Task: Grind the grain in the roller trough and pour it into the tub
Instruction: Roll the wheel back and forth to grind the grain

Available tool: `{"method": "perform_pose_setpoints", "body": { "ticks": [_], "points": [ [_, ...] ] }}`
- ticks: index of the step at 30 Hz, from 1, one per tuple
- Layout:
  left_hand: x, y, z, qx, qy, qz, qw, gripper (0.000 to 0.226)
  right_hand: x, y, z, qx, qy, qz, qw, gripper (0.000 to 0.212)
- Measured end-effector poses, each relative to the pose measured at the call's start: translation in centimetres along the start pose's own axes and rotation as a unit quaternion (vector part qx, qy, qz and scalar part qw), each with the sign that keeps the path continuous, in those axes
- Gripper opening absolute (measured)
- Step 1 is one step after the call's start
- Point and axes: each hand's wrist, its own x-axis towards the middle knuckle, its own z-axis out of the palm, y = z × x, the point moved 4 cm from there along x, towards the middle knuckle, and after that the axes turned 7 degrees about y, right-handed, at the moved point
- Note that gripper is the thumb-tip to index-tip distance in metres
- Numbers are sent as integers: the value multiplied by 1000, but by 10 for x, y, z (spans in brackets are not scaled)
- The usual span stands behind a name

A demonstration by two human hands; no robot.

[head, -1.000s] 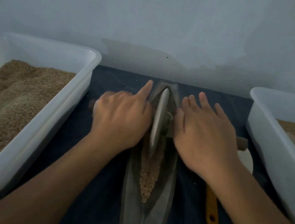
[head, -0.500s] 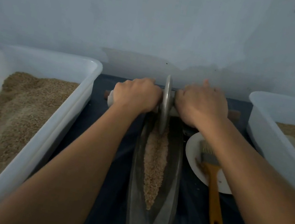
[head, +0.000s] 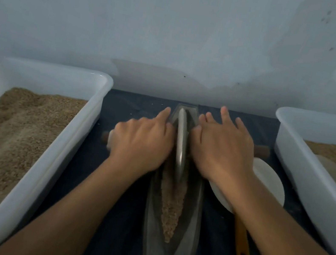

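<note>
- Mid-grind: left hand (head: 142,143) and right hand (head: 223,150) pressing flat-fingered on the axle (head: 261,150), flanking the roller wheel (head: 181,143).
- Grain (head: 171,209) lying in the trough (head: 182,253), between the tubs.
- Best done with even pressure, wheel kept upright and centred.

I'm rolling the wheel (head: 180,143) back toward me from the trough's (head: 185,238) far end, both hands' fingers now uncurling flat.

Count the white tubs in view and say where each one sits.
2. One tub stands left of the trough, one tub right of it. Both hold grain and run off frame; none looks hidden.
</note>
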Motion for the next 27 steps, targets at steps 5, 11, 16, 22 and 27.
{"method": "perform_pose_setpoints", "body": {
  "ticks": [5,11,16,22,27],
  "points": [
    [54,13,9,6,-71,-36,997,44,57,16,11,2,-23,52,998,67],
    [-11,18,-12,76,36,74,994,50,-19,3,-4,22,-19,3,1000,71],
    [-88,3,-48,4,16,86,996,55,-89,-13,-29,63,100,-62,991,64],
    [-27,7,-21,30,-38,100,994,56,-28,-5,-9,19,13,-20,1000,78],
    [49,9,10,38,-112,-18,993,55,48,16,13,16,-8,51,999,64]
  ]
}}
